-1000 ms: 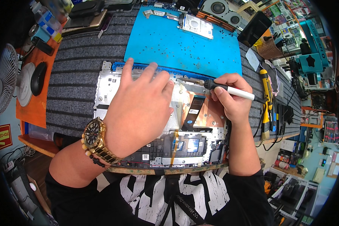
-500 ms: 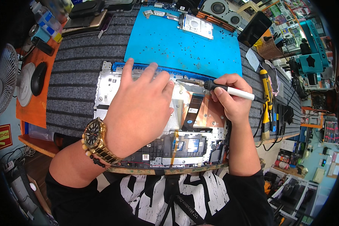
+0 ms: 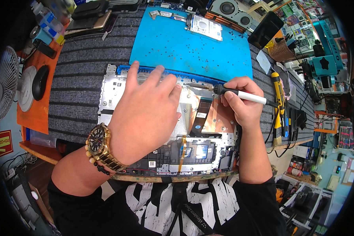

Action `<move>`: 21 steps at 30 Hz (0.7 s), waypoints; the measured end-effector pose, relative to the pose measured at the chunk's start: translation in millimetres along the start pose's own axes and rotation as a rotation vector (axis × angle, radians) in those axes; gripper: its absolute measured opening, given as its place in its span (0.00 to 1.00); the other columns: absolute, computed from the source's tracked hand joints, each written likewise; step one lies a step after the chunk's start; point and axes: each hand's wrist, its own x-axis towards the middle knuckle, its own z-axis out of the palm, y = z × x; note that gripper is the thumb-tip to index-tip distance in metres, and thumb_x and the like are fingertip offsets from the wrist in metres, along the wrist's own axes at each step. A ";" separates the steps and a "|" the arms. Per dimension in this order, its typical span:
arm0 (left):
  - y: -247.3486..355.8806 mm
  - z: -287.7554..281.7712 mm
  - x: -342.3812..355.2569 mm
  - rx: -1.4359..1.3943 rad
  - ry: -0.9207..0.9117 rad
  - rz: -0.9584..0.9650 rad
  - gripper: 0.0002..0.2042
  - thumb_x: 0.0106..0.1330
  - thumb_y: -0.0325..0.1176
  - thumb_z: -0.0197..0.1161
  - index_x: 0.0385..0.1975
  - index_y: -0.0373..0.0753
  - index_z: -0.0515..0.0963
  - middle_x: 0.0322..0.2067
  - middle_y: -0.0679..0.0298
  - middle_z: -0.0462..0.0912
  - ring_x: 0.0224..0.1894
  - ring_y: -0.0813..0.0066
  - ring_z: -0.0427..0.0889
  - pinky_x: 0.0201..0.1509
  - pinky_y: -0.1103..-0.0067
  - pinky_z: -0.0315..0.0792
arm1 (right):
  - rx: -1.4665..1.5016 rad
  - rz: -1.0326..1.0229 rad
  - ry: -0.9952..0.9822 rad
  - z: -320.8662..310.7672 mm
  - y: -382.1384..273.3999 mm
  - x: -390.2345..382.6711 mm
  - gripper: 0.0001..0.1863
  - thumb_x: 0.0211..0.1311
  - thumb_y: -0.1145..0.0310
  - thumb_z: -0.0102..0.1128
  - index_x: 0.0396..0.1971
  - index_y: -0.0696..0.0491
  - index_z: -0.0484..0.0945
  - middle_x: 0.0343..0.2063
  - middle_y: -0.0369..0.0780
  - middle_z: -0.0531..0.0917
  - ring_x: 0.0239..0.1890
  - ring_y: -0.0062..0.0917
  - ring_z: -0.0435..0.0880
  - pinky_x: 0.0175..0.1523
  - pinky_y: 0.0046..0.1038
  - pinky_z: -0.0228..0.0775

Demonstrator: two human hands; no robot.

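Note:
A laptop's inner chassis (image 3: 167,159), with silver metal plating, a black ribbon cable and a strip of gold tape, lies flat at the bench's front edge. My left hand (image 3: 149,104) is spread over its left half, fingertips near the blue far edge. In my right hand (image 3: 246,102) is a soldering iron (image 3: 251,97) with a white-and-black handle, gripped like a pen. Its tip points left and meets or hovers over the metal near the chassis's far edge; contact cannot be made out. A gold watch (image 3: 98,142) sits on my left wrist.
Beyond the chassis a blue mat (image 3: 173,43) holds scattered small dark screws and a hard drive (image 3: 205,27). A cooling fan unit (image 3: 229,10) stands behind it. To the right lie a yellow screwdriver (image 3: 278,88) and a brush (image 3: 277,135); a black mouse (image 3: 41,82) and a fan (image 3: 4,84) are left.

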 end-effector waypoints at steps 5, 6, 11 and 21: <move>0.2 -0.5 0.2 0.002 0.005 0.002 0.24 0.71 0.39 0.77 0.63 0.34 0.87 0.59 0.57 0.83 0.76 0.51 0.76 0.85 0.40 0.60 | -0.081 -0.049 0.004 -0.6 3.0 1.4 0.09 0.71 0.81 0.74 0.48 0.66 0.86 0.32 0.37 0.90 0.29 0.11 0.81 0.33 0.18 0.72; 0.2 -0.7 0.1 0.002 0.001 0.003 0.24 0.71 0.39 0.77 0.63 0.34 0.87 0.58 0.57 0.83 0.76 0.51 0.77 0.85 0.40 0.60 | -0.088 -0.055 0.005 -1.2 3.6 1.4 0.09 0.71 0.81 0.74 0.48 0.66 0.86 0.32 0.37 0.90 0.29 0.11 0.81 0.33 0.18 0.72; 0.1 -0.1 0.3 0.006 0.005 0.002 0.24 0.71 0.39 0.77 0.63 0.34 0.87 0.58 0.57 0.83 0.76 0.51 0.77 0.84 0.40 0.60 | -0.037 -0.019 0.018 -0.2 1.7 0.2 0.09 0.71 0.81 0.74 0.48 0.65 0.86 0.33 0.37 0.90 0.30 0.11 0.82 0.33 0.19 0.72; 0.2 0.2 0.4 0.006 0.005 0.000 0.23 0.71 0.39 0.77 0.63 0.35 0.87 0.59 0.57 0.83 0.76 0.51 0.76 0.85 0.40 0.60 | -0.060 -0.031 0.015 0.5 1.7 1.1 0.09 0.71 0.80 0.74 0.47 0.65 0.87 0.34 0.37 0.90 0.30 0.11 0.82 0.34 0.18 0.73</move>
